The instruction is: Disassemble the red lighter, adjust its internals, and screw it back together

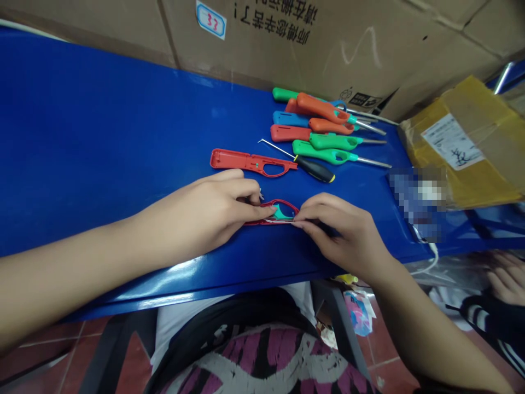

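On the table before me lies a red lighter shell half [290,203], with a teal trigger [282,213] in its loop and a thin white wire [277,221] along its near edge. My left hand [223,202] closes over the shell's handle end, its thumb pressing by the trigger. Finger and thumb of my right hand [346,227] pinch the wire at the shell's front end. Just beyond my left hand is an empty second red shell half [229,159]. A hooked pick with a black and yellow handle [315,168] touches its front end.
Several assembled long-nose lighters [332,155] in green, orange, red and blue are heaped at the back right. Cardboard boxes [262,54] wall off the far edge. A taped carton [492,137] stands right, near a blurred-out item [418,202]. Another person's hand [508,279] shows far right.
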`<state>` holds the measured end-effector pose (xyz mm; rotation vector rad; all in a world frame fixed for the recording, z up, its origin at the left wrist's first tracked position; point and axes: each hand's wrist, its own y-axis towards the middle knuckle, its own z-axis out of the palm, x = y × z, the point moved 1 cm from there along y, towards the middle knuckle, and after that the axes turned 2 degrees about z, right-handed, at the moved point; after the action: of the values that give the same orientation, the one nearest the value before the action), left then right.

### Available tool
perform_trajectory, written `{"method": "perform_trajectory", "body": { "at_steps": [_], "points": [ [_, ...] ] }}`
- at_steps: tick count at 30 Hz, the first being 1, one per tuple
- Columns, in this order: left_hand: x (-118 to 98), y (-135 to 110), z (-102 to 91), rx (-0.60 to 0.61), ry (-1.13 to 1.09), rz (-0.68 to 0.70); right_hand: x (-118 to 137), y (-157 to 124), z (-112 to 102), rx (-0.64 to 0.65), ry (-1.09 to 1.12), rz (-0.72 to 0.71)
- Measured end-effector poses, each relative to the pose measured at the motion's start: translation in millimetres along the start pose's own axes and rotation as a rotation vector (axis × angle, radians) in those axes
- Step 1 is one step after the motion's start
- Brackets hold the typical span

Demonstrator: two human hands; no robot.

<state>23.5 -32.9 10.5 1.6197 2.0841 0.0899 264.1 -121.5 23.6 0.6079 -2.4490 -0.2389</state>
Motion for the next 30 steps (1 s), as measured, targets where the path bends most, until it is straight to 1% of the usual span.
{"method": "perform_trajectory", "body": {
  "at_steps": [4,8,11,14,19,22,27,30],
  "points": [
    [-1,1,-1.3,-0.004,-0.006,-0.011,-2,0,1,0.003,0.025,0.016],
    [-2,1,-3.2,0.010,0.008,-0.011,2,0,-1,0.007,0.022,0.044],
    [-4,0,-5.1,-0.024,-0.003,-0.025,3,1,-3,0.012,-0.017,0.087],
    [-7,0,-7.4,-0.089,-0.052,-0.059,3,2,-3,0.029,-0.024,0.087],
    [-12,2,-7.3,-0.070,-0.092,-0.113,-1,1,-3,0.048,-0.007,0.070],
    [-14,4,-5.7,-0.082,-0.128,-0.159,-1,0,-2,0.050,0.016,0.072],
    [-16,7,-4.7,-0.103,-0.211,-0.239,0,4,-2,0.034,0.088,0.118],
    [-16,8,-6.1,-0.118,-0.266,-0.296,0,9,-4,0.033,0.124,0.109]
  ]
}}
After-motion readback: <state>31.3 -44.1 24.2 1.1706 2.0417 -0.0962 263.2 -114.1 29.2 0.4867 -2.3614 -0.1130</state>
